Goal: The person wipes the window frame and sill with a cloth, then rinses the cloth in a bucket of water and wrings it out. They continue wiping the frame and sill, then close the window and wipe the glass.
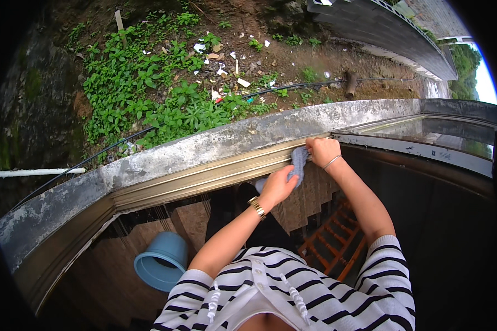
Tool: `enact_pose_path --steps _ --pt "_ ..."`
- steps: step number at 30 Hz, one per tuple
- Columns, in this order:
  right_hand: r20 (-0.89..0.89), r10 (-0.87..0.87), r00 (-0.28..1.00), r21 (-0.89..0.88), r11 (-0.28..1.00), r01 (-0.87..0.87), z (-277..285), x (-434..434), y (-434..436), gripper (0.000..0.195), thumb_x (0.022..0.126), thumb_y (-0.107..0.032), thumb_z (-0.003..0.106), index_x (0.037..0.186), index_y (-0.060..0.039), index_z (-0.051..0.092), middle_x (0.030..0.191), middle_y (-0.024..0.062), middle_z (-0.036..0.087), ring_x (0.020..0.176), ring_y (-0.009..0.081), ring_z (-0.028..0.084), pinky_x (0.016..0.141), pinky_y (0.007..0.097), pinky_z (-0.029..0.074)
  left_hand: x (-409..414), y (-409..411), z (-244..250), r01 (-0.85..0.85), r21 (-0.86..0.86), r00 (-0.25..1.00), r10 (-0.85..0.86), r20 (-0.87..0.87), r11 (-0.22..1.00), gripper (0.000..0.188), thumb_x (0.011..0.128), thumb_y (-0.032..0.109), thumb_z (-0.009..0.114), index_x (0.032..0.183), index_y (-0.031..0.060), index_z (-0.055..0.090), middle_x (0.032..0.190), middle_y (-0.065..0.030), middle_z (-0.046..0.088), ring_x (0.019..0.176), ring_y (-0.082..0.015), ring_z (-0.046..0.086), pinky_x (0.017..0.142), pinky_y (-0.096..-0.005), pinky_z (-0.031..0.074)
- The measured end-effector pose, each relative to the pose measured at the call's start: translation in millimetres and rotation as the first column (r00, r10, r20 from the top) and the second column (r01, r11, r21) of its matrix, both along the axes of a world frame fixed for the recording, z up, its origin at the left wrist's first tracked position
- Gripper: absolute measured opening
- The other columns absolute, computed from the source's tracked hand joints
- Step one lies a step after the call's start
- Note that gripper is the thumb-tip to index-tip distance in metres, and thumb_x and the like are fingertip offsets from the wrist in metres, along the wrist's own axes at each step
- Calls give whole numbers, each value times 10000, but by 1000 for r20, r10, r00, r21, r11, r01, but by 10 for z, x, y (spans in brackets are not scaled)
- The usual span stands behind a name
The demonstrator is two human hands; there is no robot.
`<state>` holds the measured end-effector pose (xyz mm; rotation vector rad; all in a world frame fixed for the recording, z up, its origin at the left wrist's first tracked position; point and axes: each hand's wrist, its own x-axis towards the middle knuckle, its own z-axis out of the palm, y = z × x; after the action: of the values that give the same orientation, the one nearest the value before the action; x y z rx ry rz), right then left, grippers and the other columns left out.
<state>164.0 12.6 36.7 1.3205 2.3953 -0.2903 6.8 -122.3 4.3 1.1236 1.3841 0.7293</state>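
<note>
A grey-blue cloth [299, 163] hangs bunched over the metal window track [215, 171]. My right hand [324, 151] is closed on the cloth's upper end, close to where the sliding window's frame [414, 151] meets the track. Lower and to the left, my left hand [278, 186] grips the cloth's hanging part between thumb and fingers. Part of the cloth is hidden behind this hand.
A weathered concrete ledge [248, 128] runs outside the track. Beyond lies a slope with green plants [182, 103] and scattered litter, crossed by a black cable [298, 86]. Indoors are a blue bucket [161, 260] and a wooden railing [335, 236] at a stairway.
</note>
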Motion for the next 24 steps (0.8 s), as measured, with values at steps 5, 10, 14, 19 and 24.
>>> enact_pose_path --steps 5,10,14,19,24 --pt "-262 -165 951 -130 982 135 -117 -26 -158 66 790 -219 645 841 -179 655 776 94 682 749 326 661 655 453 520 -364 -318 -72 -29 -120 999 33 31 992 408 878 277 638 1188 14 601 1041 -175 677 937 -258 662 834 -324 494" --pt "-467 -43 883 -287 952 -106 -379 -1307 -589 55 781 -175 651 833 -159 651 766 98 682 757 322 663 661 453 511 -1419 -1372 -301 -290 -182 955 298 14 939 382 878 235 671 1178 6 611 1061 -131 688 935 -171 650 808 -299 508" --pt "-600 82 795 -267 917 -297 -544 -2348 -1005 36 782 -144 637 806 -120 623 757 101 674 742 315 658 640 449 500 -2122 -1812 133 -556 -403 797 604 -9 727 330 899 133 651 1193 -12 608 1044 -35 657 909 -84 582 822 -244 474" --pt "-685 166 709 -215 884 -415 -639 -3454 -1513 44 790 -138 630 813 -115 601 749 85 659 721 315 648 611 450 490 -2647 -2395 121 -835 -312 490 871 -47 453 340 895 107 651 1200 -32 596 1054 -47 649 909 -84 568 812 -232 465" --pt "-669 281 688 -201 823 -531 -605 -4402 -1950 213 730 -91 605 942 -104 603 833 145 650 749 340 667 629 449 527 -3013 -2648 137 -964 -227 157 985 -66 138 373 916 46 600 1276 -30 538 1144 -75 623 956 -112 580 838 -255 473"
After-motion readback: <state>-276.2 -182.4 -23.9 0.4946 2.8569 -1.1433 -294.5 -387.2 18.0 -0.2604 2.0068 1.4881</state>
